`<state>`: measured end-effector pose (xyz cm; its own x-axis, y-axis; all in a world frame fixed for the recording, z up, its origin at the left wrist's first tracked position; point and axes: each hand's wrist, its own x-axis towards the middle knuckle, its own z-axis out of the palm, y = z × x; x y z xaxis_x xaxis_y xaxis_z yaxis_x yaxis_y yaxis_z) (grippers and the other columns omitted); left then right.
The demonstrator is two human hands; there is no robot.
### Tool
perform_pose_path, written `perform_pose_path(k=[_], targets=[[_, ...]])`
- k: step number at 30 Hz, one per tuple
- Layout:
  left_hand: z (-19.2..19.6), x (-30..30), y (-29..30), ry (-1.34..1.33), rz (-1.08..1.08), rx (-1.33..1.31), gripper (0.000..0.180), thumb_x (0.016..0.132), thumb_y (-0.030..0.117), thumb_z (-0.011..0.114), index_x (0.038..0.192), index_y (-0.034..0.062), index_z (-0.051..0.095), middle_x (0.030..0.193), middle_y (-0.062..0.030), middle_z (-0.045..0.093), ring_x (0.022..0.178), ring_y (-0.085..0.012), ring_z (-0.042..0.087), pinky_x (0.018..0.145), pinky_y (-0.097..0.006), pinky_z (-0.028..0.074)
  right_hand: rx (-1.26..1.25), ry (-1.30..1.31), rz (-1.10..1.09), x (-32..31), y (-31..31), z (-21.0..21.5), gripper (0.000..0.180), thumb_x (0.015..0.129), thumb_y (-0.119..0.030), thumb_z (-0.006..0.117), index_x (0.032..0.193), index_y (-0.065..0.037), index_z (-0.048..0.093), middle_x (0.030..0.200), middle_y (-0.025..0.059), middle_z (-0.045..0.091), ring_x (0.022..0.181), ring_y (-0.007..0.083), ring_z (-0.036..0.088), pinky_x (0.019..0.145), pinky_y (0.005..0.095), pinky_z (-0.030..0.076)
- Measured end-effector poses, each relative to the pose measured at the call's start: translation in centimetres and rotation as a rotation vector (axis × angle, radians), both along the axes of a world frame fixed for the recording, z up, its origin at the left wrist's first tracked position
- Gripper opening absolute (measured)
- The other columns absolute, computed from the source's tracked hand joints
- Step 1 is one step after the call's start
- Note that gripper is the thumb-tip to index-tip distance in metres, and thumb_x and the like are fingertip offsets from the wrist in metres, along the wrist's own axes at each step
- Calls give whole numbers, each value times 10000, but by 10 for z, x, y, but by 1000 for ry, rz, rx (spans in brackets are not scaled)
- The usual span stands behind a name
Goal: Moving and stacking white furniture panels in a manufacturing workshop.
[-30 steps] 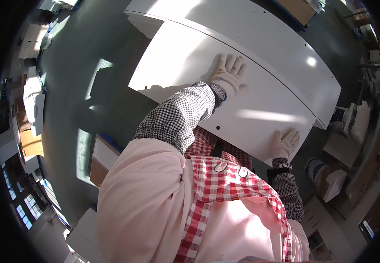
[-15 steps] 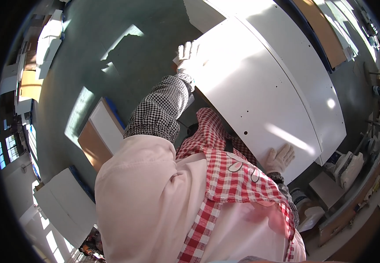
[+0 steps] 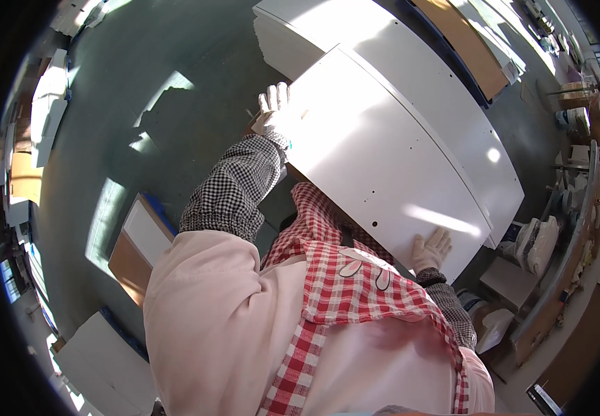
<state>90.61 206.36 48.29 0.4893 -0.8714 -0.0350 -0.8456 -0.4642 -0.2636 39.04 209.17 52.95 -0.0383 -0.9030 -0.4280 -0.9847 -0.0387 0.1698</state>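
A white board with several small drilled holes and one larger hole lies in front of me, on top of a stack of similar white boards. My left hand, in a pale glove, rests at the board's left edge, fingers spread and stretched out; bright sunlight washes out part of it. Near the board's closest end, my right hand, gloved too, lies flat with its fingers apart. Neither hand grips anything. Checked sleeve covers show on both forearms.
Brown and white panels with blue edging stand at my left, and a pale panel lower left. More boards lie beyond the stack. At right are plastic-wrapped bundles, a bucket and a long bench-like ledge.
The whole view has shifted, so boards and surroundings sit somewhat farther left and lower. Both hands stay spread at about the same places on the board.
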Motion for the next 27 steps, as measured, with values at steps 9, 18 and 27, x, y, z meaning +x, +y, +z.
perform_pose_path(k=[9, 18, 27], targets=[[10, -10, -132, 158, 79, -60, 759, 970, 595, 486, 1505, 88, 304, 1529, -123, 313, 1430, -310, 270, 1155, -566, 215, -96, -74, -77, -3, 13, 0, 936, 906, -597, 449, 1566, -1, 159, 1623, 247, 174, 1512, 417, 110, 1235, 519, 11], [36, -144, -199, 139, -148, -81, 844, 926, 669, 423, 1472, 29, 360, 1479, -188, 354, 1349, -388, 317, 1104, -618, 190, -210, -185, -102, -1, 15, 3, 919, 881, -611, 468, 1537, -3, 259, 1593, 246, 250, 1500, 421, 146, 1232, 557, 7], [70, -342, -123, 194, -891, 310, 881, 972, 650, 307, 1598, 65, 100, 1672, -145, 64, 1548, -290, -2, 1225, -485, -41, -301, -347, -83, -1, 23, 3, 831, 902, -569, 442, 1502, -3, 343, 1561, 251, 328, 1483, 421, 219, 1235, 554, 43]])
